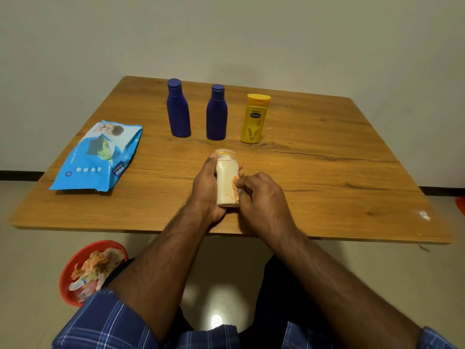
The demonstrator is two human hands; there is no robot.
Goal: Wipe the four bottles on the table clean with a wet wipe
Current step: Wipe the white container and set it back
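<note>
A cream bottle [227, 180] is gripped upright by the left hand [206, 187] over the near middle of the wooden table [327, 159]. A crumpled wet wipe [235, 185] is pinched by the right hand [261, 197] and pressed against the bottle's right side. Two blue bottles [178, 109] and a yellow bottle [254, 119] are lined up behind.

A wooden table [327, 157] carried three upright bottles in a row toward its far edge: two blue bottles [178, 109] [216, 114] and a yellow bottle [254, 120]. A blue wet-wipe pack [98, 157] lay flat at its left side.
</note>
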